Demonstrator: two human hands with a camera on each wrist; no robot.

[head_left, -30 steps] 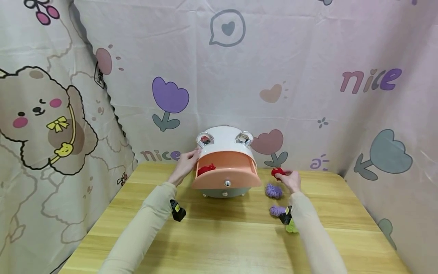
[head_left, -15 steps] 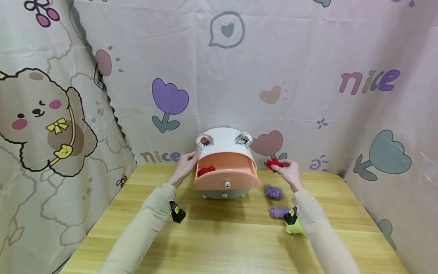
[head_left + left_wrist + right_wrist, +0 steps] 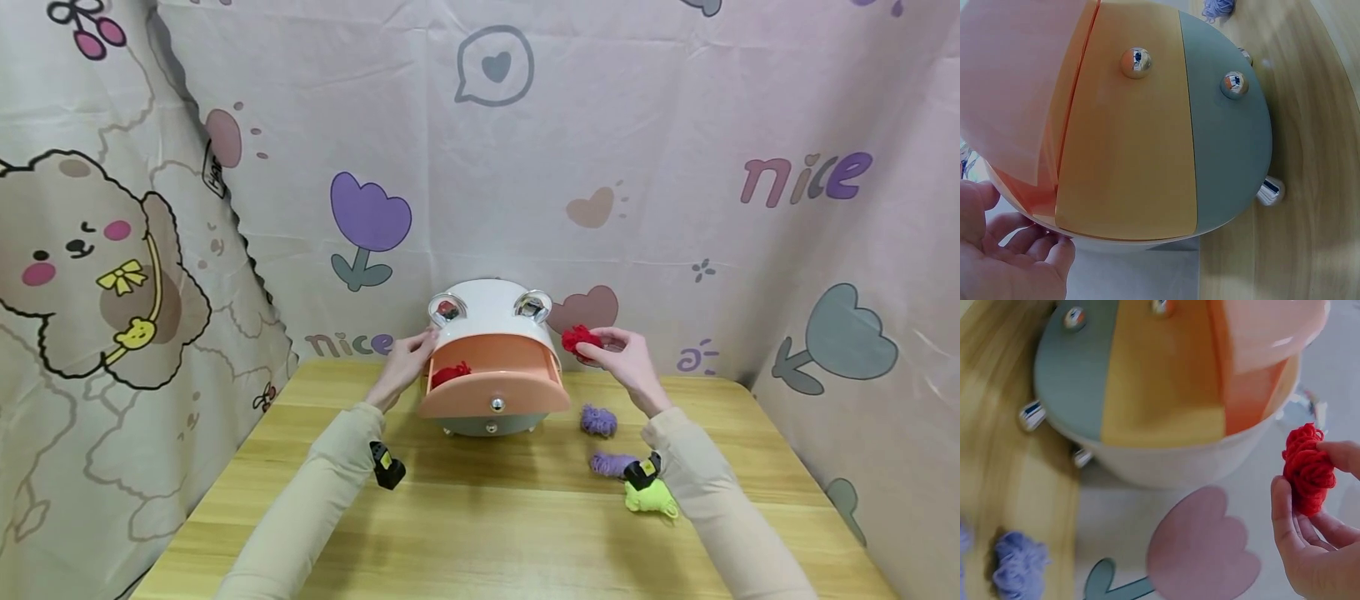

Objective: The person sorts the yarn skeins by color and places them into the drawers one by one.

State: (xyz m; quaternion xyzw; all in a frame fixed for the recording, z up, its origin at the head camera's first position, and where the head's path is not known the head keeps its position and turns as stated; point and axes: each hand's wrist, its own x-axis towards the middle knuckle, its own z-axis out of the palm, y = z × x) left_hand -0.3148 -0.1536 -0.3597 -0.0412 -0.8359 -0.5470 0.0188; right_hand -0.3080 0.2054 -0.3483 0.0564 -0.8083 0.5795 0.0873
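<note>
A rounded white storage box (image 3: 495,312) with chrome rings on top stands at the back of the table. Its peach upper drawer (image 3: 480,392) is pulled out, and a red yarn bundle (image 3: 450,375) lies in its left part. My left hand (image 3: 406,363) holds the box's left side, its fingers (image 3: 1035,244) curled at the rim in the left wrist view. Raised to the right of the box, my right hand (image 3: 628,360) pinches another red yarn bundle (image 3: 1307,469) between thumb and fingers. That bundle is apart from the box.
Two purple yarn bundles, one farther back (image 3: 598,420) and one nearer (image 3: 612,464), lie on the wooden table (image 3: 480,533) at right. A yellow-green bundle (image 3: 651,498) lies by the right sleeve. A printed curtain (image 3: 480,208) hangs close behind the box.
My right hand has lifted the red yarn bundle off the table's back right and carried it up and left, closer to the box. The left hand stays at the box's side.
</note>
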